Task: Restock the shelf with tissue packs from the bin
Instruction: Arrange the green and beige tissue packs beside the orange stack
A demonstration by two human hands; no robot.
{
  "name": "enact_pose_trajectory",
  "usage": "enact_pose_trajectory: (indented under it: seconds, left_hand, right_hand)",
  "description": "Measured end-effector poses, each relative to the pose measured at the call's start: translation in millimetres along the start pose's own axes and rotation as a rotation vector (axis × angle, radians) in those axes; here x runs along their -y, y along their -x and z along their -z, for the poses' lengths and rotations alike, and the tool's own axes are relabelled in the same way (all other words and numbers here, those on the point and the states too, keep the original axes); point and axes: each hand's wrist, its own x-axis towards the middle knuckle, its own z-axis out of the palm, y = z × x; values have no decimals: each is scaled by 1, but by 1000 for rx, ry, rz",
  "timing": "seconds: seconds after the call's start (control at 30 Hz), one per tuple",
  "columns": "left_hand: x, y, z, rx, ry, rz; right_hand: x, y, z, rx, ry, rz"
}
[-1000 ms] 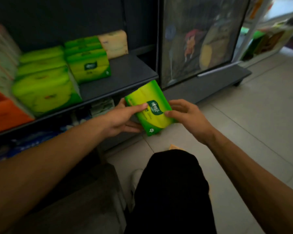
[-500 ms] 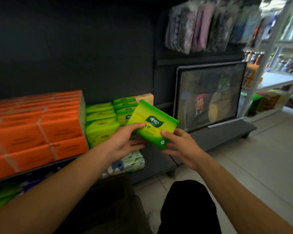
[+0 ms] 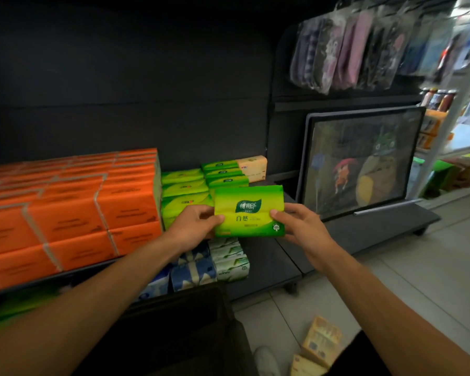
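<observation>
A green tissue pack (image 3: 248, 211) is held upright and level in front of the dark shelf (image 3: 261, 256). My left hand (image 3: 194, 225) grips its left edge, thumb on the front. My right hand (image 3: 300, 223) grips its right edge the same way. Behind the pack, green tissue packs (image 3: 183, 189) are stacked on the shelf, with a beige pack (image 3: 251, 166) at the back. A dark bin (image 3: 174, 329) sits low in front of me, its inside too dark to see.
Orange tissue bundles (image 3: 71, 210) fill the shelf's left side. Blue and white-green packs (image 3: 215, 263) lie on the lower shelf. A framed picture (image 3: 361, 161) leans to the right. Beige packs (image 3: 319, 340) lie on the tiled floor near my shoe.
Both hands have lifted the green pack from low near the floor up to shelf height and turned it level. The view has tilted upward.
</observation>
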Motion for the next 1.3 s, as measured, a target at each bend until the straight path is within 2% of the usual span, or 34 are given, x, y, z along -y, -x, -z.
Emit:
enact_pose_trajectory:
  seconds: [0.13,0.27,0.4,0.67,0.87,0.97,1.1,1.3]
  left_hand:
    - [7,-13,-1,-49,-111,-52]
    - [4,-31,-2,-91,-315,-208]
    - [2,-67,-1,-175,-507,-349]
    - [9,-142,-3,-224,-817,-455]
    - [39,-172,1,-334,-1062,-357]
    - [43,-177,5,-300,-1158,-308]
    - [38,-182,1,-239,-1137,-280]
    - [35,-183,-5,-242,-1096,-225]
  right_hand:
    - [-13,-22,-4,-19,-5,12]
    - [-22,-47,-9,-26,-31,55]
    - [-29,-75,-14,-120,-117,93]
    - [-54,-132,-24,-203,-128,95]
    - [-76,-164,-50,-150,-95,50]
    - [-84,-176,-58,-91,13,78]
    - [-92,-190,-60,-56,116,108]
    - [-99,-196,-60,-74,205,124]
